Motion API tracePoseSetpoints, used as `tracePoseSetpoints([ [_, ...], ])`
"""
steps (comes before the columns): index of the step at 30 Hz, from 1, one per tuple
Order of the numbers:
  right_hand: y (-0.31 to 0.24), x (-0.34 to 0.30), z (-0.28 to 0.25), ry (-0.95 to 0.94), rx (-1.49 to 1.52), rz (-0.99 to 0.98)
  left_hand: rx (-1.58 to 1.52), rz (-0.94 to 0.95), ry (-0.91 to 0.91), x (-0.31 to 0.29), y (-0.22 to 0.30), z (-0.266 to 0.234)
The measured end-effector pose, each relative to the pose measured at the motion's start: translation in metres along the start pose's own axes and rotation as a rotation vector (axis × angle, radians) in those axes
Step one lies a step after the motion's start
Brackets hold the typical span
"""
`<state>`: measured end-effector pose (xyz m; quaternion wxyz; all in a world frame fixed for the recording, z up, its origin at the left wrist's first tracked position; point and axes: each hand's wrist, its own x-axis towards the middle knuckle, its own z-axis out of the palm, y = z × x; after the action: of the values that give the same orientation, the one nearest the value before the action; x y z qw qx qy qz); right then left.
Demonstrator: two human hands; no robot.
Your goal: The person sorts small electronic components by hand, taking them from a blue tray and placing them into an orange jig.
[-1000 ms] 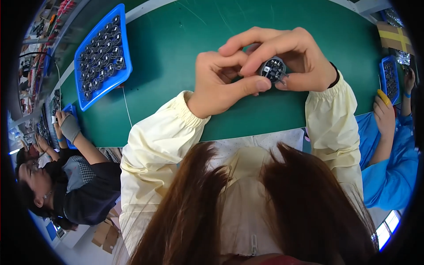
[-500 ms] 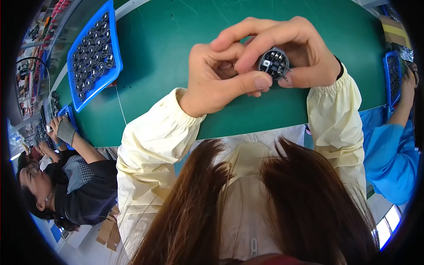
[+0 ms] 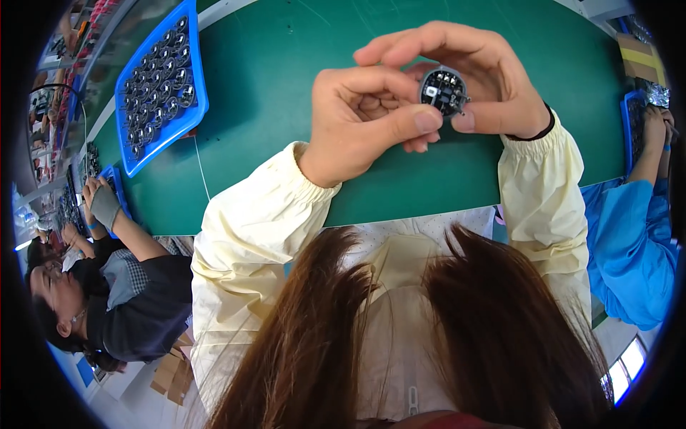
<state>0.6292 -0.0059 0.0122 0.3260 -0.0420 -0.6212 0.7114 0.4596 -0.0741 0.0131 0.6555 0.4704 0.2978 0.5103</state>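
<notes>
A small round electronic module point(image 3: 442, 92) with a grey rim shows its black circuit board, a white square part and thin metal legs at its lower right. My left hand point(image 3: 364, 118) pinches it by the edge between thumb and index finger. Curved around its far side is my right hand point(image 3: 493, 82), fingers lifted and apart. The right thumb tip lies close beside the legs; whether it touches them I cannot tell. Both hands are above the green table mat point(image 3: 286, 86).
At the far left stands a blue tray point(image 3: 202, 93) with rows of similar round modules. Another blue tray point(image 3: 627, 132) is at the right edge, by a co-worker in a blue sleeve point(image 3: 632, 243). A co-worker's wrapped hand point(image 3: 105, 204) is at the left beside a small blue bin.
My right index finger has lifted up and away from the module's left side. The module has shifted only slightly upward, still pinched in my left hand. The right-hand co-worker's hands have moved.
</notes>
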Motion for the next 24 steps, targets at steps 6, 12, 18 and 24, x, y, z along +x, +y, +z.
tracePoseSetpoints([
  [6,0.001,0.001,0.001,0.125,-0.014,-0.118,-0.014,0.052,0.094,0.003,-0.001,-0.003],
  [12,-0.002,-0.003,-0.006,0.264,-0.162,-0.142,0.2,0.168,0.176,0.009,0.002,-0.002],
  [18,-0.004,0.0,-0.001,0.364,-0.179,-0.039,0.16,0.152,0.265,0.012,0.006,-0.001],
  [24,-0.009,0.005,0.007,0.409,-0.14,-0.017,0.193,0.175,0.268,0.014,0.003,-0.005],
])
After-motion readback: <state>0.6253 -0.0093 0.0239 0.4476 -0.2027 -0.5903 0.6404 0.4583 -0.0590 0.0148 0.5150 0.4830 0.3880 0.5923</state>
